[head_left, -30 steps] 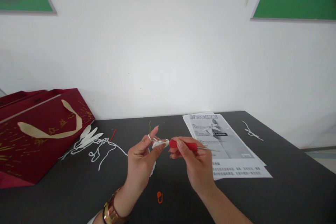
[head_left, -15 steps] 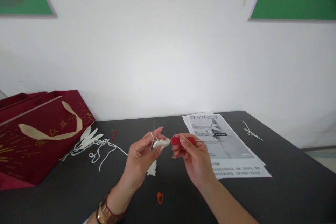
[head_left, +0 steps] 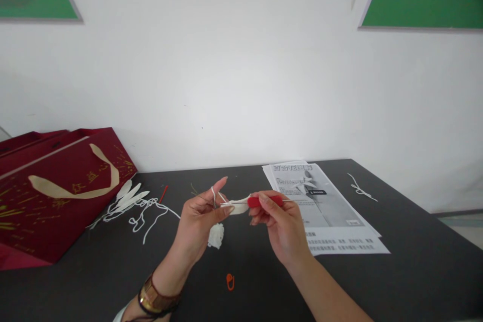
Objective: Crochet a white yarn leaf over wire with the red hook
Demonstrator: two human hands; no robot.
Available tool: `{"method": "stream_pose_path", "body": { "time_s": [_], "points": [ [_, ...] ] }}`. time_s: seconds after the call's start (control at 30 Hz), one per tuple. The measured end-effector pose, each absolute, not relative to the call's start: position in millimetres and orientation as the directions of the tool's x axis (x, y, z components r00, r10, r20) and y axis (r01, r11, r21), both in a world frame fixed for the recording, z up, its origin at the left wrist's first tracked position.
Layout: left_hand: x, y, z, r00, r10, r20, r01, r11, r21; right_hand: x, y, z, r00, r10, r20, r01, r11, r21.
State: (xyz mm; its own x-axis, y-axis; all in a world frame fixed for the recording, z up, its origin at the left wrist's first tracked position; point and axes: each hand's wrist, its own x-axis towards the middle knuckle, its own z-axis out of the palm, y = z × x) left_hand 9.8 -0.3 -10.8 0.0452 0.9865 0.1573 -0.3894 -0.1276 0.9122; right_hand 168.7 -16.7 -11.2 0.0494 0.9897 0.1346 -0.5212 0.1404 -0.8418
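Note:
My left hand (head_left: 199,216) pinches a small white crocheted piece (head_left: 238,206) between thumb and fingers, and white yarn loops over its raised index finger. A thin dark wire pokes out behind those fingers. My right hand (head_left: 279,216) is closed around the red handle of a crochet hook (head_left: 266,201), whose metal shaft lies along the crocheted piece. Below and behind the left hand, a bundle of white yarn (head_left: 216,236) rests on the black table. An orange stitch marker (head_left: 230,282) lies nearer to me, between my forearms.
Finished-looking white petal shapes (head_left: 130,196) with tangled yarn tails and a red needle (head_left: 163,194) lie at the left. Beside them leans a dark red gift bag (head_left: 75,161). Printed sheets (head_left: 339,211) lie to the right, with a knotted white string (head_left: 362,190) beyond.
My left hand has shifted slightly left, with its index finger raised more. More of the crocheted piece shows between my hands, and the yarn bundle is more exposed.

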Motion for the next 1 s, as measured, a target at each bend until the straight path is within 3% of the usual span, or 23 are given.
{"method": "stream_pose_path", "body": {
  "time_s": [0.17, 0.3, 0.5, 0.63, 0.7, 0.77, 0.87, 0.93, 1.0],
  "points": [
    [11, -2, -16, -0.017, 0.963, 0.270, -0.395, -0.255, 0.883, 168, -9, -13, -0.070, 0.996, -0.059, -0.700, -0.092, -0.708],
    [11, 0, -22, -0.009, 0.949, 0.316, -0.317, -0.303, 0.899, 167, -12, -12, -0.052, 0.998, -0.030, -0.688, -0.058, -0.724],
    [10, 0, -25, -0.009, 0.927, 0.374, -0.243, -0.365, 0.899, 165, -18, -11, 0.062, 0.989, 0.134, -0.540, 0.146, -0.829],
    [14, -5, -21, -0.098, 0.939, 0.330, -0.195, -0.343, 0.919, 163, -26, -15, 0.160, 0.928, 0.335, -0.265, 0.368, -0.892],
    [19, -7, -17, -0.140, 0.962, 0.233, -0.281, -0.264, 0.922, 162, -31, -19, 0.119, 0.828, 0.548, -0.023, 0.555, -0.832],
    [22, -9, -12, -0.135, 0.983, 0.120, -0.446, -0.169, 0.879, 164, -34, -23, -0.051, 0.648, 0.760, 0.190, 0.754, -0.629],
    [22, -10, -5, -0.003, 1.000, 0.000, -0.642, -0.002, 0.767, 168, -34, -25, -0.277, 0.414, 0.867, 0.272, 0.899, -0.342],
    [17, -9, -1, 0.103, 0.994, -0.037, -0.666, 0.097, 0.740, 170, -33, -23, -0.259, 0.419, 0.870, 0.239, 0.901, -0.362],
    [11, -8, 2, 0.168, 0.985, -0.051, -0.648, 0.149, 0.747, 171, -32, -18, -0.166, 0.532, 0.830, 0.148, 0.846, -0.513]
  ]
}}
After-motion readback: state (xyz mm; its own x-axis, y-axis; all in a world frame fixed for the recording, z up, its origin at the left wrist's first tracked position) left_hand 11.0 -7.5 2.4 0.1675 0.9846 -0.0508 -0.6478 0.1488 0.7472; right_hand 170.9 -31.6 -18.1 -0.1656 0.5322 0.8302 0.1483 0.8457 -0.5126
